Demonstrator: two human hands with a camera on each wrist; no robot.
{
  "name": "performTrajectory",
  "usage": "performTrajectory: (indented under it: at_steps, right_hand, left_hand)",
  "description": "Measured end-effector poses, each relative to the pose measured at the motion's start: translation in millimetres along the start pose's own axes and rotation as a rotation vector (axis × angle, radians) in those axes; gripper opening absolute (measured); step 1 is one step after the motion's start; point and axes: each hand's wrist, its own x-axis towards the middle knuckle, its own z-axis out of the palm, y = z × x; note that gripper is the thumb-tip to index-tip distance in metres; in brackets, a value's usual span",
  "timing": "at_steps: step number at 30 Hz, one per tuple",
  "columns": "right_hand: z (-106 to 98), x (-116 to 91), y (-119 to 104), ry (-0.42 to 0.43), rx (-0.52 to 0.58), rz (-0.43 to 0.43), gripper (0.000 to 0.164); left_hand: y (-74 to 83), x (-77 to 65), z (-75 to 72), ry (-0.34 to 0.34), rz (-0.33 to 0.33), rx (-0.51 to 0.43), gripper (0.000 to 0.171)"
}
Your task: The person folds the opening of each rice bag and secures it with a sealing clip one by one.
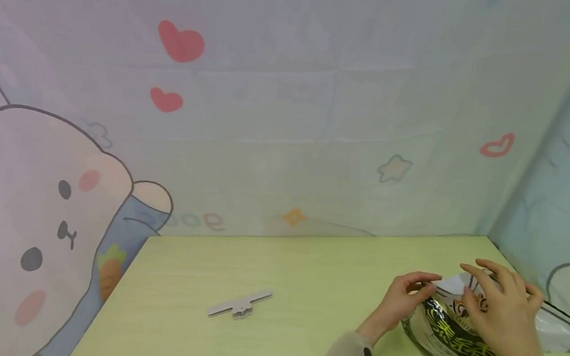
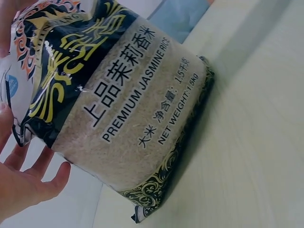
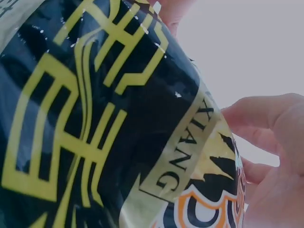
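Observation:
A bag of jasmine rice (image 1: 463, 346) stands at the right of the table, its clear lower part showing the grains in the left wrist view. My left hand (image 1: 398, 301) grips the bag's upper left edge, thumb and fingers on opposite sides of the film. Over the bag's top, my right hand (image 1: 507, 310) holds the loose film with thumb in front and fingers bent over it. Dark film with yellow lettering (image 3: 95, 109) fills much of the right wrist view. A pale bag clip (image 1: 240, 304) lies apart from both hands, left of the bag.
The light yellow-green table (image 1: 174, 338) ends at a cloth backdrop (image 1: 280, 115) printed with hearts and a cartoon animal. A side cloth (image 1: 562, 213) rises at the right, close behind the bag. The bag's pale top flap (image 1: 557, 329) stretches out to the right.

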Motion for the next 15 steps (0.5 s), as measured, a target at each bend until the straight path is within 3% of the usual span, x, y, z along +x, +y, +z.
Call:
performTrajectory:
  at_steps: [3,6,11,15]
  right_hand:
    - [0.6,0.6,0.2,0.011,0.000,-0.002,0.024]
    - [2.3,1.7,-0.1,0.040,-0.006,0.002,0.023]
    - [5.1,3.3,-1.2,0.080,-0.017,0.016,0.061]
    - [5.9,3.4,-1.7,0.088,-0.023,0.018,0.060]
  left_hand:
    - [1.0,-0.7,1.2,0.014,0.015,0.090,0.027]
    - [2.1,-1.1,2.8,0.029,0.004,0.116,0.026]
    - [3.1,-0.2,5.7,0.075,-0.010,0.059,0.024]
    - [3.8,0.1,6.3,0.107,-0.014,0.004,0.023]
